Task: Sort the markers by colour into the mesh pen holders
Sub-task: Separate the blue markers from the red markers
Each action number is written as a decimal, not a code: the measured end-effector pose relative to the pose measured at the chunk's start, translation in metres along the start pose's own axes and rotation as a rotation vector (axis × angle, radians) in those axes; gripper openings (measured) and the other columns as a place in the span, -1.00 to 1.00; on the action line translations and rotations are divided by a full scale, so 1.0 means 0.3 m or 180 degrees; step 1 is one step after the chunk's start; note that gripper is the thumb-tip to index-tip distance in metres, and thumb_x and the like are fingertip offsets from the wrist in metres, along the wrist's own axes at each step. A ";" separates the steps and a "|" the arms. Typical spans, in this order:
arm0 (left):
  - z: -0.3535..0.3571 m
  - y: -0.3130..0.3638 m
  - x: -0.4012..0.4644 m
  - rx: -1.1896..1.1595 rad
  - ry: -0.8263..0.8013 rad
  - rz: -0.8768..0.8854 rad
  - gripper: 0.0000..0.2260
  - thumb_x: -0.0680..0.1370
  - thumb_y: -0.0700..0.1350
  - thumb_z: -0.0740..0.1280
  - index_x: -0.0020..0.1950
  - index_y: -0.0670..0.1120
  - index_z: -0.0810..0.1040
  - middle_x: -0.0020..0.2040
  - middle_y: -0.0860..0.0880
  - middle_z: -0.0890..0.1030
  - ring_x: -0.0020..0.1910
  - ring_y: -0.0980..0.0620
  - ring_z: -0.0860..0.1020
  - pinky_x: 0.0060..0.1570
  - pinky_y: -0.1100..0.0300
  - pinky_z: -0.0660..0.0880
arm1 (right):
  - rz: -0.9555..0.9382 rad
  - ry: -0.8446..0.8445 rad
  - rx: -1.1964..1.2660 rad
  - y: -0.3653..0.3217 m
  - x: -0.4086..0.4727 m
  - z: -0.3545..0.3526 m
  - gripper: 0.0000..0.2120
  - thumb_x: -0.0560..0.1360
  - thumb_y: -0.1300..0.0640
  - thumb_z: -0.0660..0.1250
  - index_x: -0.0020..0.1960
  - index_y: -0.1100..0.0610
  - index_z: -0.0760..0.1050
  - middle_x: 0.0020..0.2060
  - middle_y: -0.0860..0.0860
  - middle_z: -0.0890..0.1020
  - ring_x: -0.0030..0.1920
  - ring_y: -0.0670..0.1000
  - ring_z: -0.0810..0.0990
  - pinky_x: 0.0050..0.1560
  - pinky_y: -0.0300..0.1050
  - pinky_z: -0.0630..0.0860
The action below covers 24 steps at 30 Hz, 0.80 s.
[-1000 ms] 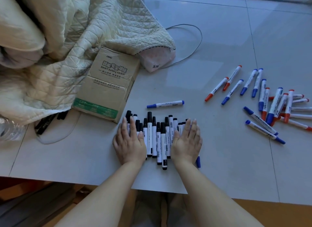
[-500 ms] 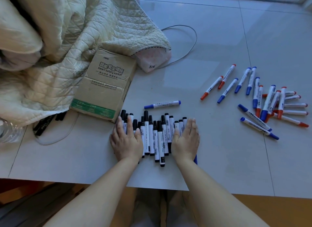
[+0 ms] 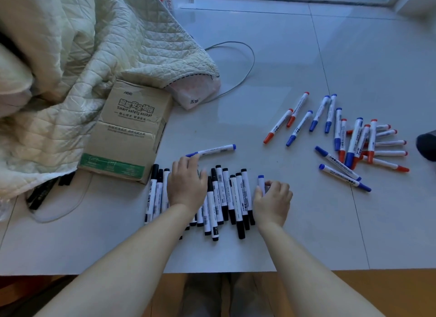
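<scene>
Head view: our left hand [image 3: 187,187] rests on the black markers [image 3: 226,198] at six o'clock on the desk [image 3: 295,57], fingers loosely spread; our right hand [image 3: 272,202] fingers pinch a blue marker [image 3: 261,182].

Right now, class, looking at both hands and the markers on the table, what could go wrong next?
1. The right hand pinches a blue marker right beside the row of black markers; lifting it may knock that row apart.
2. The left hand rests on the black row while reaching toward the lone blue marker; round barrels may roll.
</scene>
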<state>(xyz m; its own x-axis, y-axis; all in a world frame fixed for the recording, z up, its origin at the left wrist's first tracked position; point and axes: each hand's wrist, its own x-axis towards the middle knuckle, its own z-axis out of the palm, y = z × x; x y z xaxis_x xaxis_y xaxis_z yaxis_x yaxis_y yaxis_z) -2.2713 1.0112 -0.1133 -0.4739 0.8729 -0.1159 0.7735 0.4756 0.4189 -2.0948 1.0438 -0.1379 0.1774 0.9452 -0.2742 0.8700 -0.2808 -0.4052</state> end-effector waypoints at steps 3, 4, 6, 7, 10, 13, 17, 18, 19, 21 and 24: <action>0.005 0.058 0.070 -0.0025 -0.0209 -0.0020 -0.70 0.58 -0.04 0.16 0.31 0.00 0.40 -0.07 -0.08 0.59 -0.16 -0.06 0.44 -0.26 0.13 0.35 | -0.0052 -0.0013 -0.0065 0.021 0.029 -0.014 -0.73 0.51 0.10 0.25 0.13 0.25 0.44 0.13 0.17 0.44 0.14 0.16 0.38 0.09 -0.02 0.37; 0.011 0.074 0.089 0.0057 -0.0290 -0.0053 -0.70 0.58 -0.02 0.15 0.31 0.02 0.40 -0.10 -0.08 0.60 -0.21 -0.05 0.43 -0.28 0.14 0.33 | -0.0056 -0.0018 -0.0076 0.029 0.039 -0.020 -0.73 0.51 0.09 0.25 0.12 0.24 0.45 0.12 0.17 0.45 0.13 0.16 0.39 0.08 -0.02 0.36; 0.021 0.099 0.124 0.0185 -0.0443 -0.0127 -0.69 0.59 0.02 0.14 0.32 0.04 0.39 -0.07 -0.08 0.62 -0.20 -0.09 0.47 -0.27 0.16 0.33 | -0.0085 -0.0047 -0.0101 0.045 0.060 -0.032 -0.74 0.52 0.07 0.25 0.11 0.23 0.45 0.10 0.15 0.47 0.11 0.15 0.40 0.08 -0.04 0.35; 0.026 0.110 0.142 0.0234 -0.0520 -0.0166 -0.69 0.59 0.04 0.13 0.32 0.04 0.40 -0.04 -0.08 0.62 -0.16 -0.11 0.50 -0.26 0.16 0.34 | -0.0106 -0.0074 -0.0103 0.053 0.072 -0.039 -0.74 0.52 0.06 0.25 0.10 0.22 0.45 0.08 0.14 0.48 0.11 0.14 0.41 0.07 -0.05 0.35; 0.042 0.147 0.189 0.0346 -0.0680 -0.0319 -0.70 0.60 0.07 0.11 0.25 0.01 0.47 -0.05 -0.13 0.61 -0.18 -0.12 0.47 -0.29 0.17 0.35 | -0.0141 -0.0151 -0.0037 0.074 0.108 -0.068 -0.76 0.54 0.05 0.22 0.07 0.21 0.43 0.03 0.12 0.51 0.08 0.13 0.45 0.02 -0.03 0.37; 0.058 0.193 0.229 0.0381 -0.0769 -0.0488 -0.74 0.59 0.02 0.10 0.15 -0.01 0.50 -0.05 -0.14 0.59 -0.20 -0.10 0.41 -0.33 0.18 0.30 | -0.0088 -0.0150 0.0174 0.097 0.149 -0.114 -0.79 0.57 0.04 0.16 0.05 0.19 0.34 -0.10 0.13 0.58 -0.10 0.21 0.53 -0.19 -0.01 0.38; 0.086 0.258 0.262 0.0433 -0.0938 -0.0546 -0.78 0.56 -0.02 0.11 0.09 -0.04 0.47 0.04 -0.17 0.53 -0.16 -0.13 0.40 -0.23 0.13 0.33 | -0.0128 -0.0117 0.0352 0.162 0.204 -0.187 -0.81 0.58 0.03 0.13 0.04 0.17 0.29 -0.17 0.12 0.58 -0.21 0.21 0.53 -0.27 -0.06 0.35; 0.094 0.272 0.265 0.0444 -0.0948 -0.0554 -0.79 0.56 -0.02 0.11 0.08 -0.05 0.46 0.04 -0.18 0.50 -0.16 -0.13 0.40 -0.23 0.12 0.33 | -0.0155 -0.0115 0.0379 0.186 0.219 -0.205 -0.82 0.58 0.03 0.13 0.02 0.16 0.28 -0.18 0.11 0.56 -0.24 0.17 0.52 -0.28 -0.08 0.35; 0.100 0.284 0.268 0.0462 -0.0945 -0.0584 -0.80 0.56 -0.02 0.12 0.07 -0.05 0.45 0.04 -0.19 0.48 -0.16 -0.14 0.39 -0.22 0.11 0.33 | -0.0182 -0.0103 0.0377 0.212 0.236 -0.223 -0.84 0.58 0.03 0.14 0.01 0.14 0.29 -0.19 0.09 0.55 -0.26 0.13 0.50 -0.29 -0.09 0.34; 0.113 0.299 0.272 0.0532 -0.0894 -0.0649 -0.80 0.56 -0.02 0.13 0.08 -0.07 0.42 0.02 -0.20 0.41 -0.16 -0.16 0.38 -0.22 0.08 0.34 | -0.0249 -0.0036 0.0317 0.266 0.276 -0.258 -0.84 0.57 0.04 0.17 0.02 0.14 0.33 -0.19 0.07 0.53 -0.27 0.08 0.47 -0.32 -0.12 0.31; 0.128 0.314 0.270 0.0565 -0.0773 -0.0650 -0.82 0.57 -0.09 0.12 0.12 -0.11 0.38 -0.02 -0.20 0.36 -0.20 -0.18 0.41 -0.24 0.06 0.38 | -0.0485 0.0252 0.0272 0.330 0.336 -0.314 -0.87 0.51 0.10 0.26 -0.04 0.16 0.40 -0.17 0.02 0.46 -0.16 0.08 0.44 -0.28 -0.13 0.27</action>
<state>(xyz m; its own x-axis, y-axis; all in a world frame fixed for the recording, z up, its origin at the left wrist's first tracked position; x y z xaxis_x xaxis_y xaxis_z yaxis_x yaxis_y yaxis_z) -2.2205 1.1310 -0.1178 -0.5290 0.7482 -0.4004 0.7443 0.6357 0.2047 -1.9474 1.1270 -0.1235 0.0851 0.9871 -0.1358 0.8480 -0.1433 -0.5103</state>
